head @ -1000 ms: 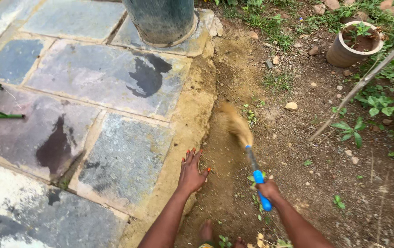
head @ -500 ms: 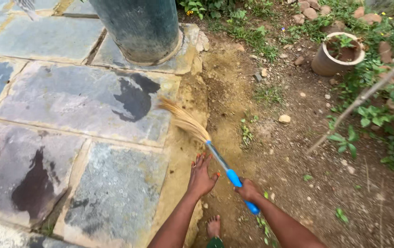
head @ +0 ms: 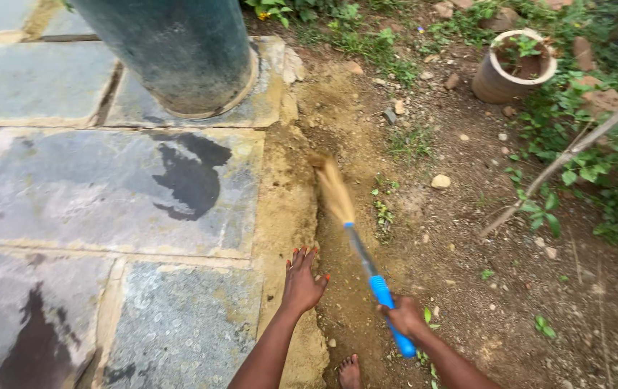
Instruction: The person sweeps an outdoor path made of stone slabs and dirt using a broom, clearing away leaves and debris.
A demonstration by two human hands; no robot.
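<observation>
Below the dark drum [head: 179, 54], along the paving edge [head: 283, 187], the right hand [head: 404, 317] grips a blue-handled broom [head: 373, 277], bristles blurred over the dirt strip [head: 345, 238] at centre frame. Loose soil and pebbles remain; I judge the sweeping midway. Left hand [head: 301, 282] rests flat, fingers spread, empty.

- The left hand [head: 301, 282] is held flat, fingers spread, its arm stretched forward, left of the broom [head: 366, 268].
- The right hand [head: 405, 317] is closed around the broom's blue handle, forearm extended.
</observation>
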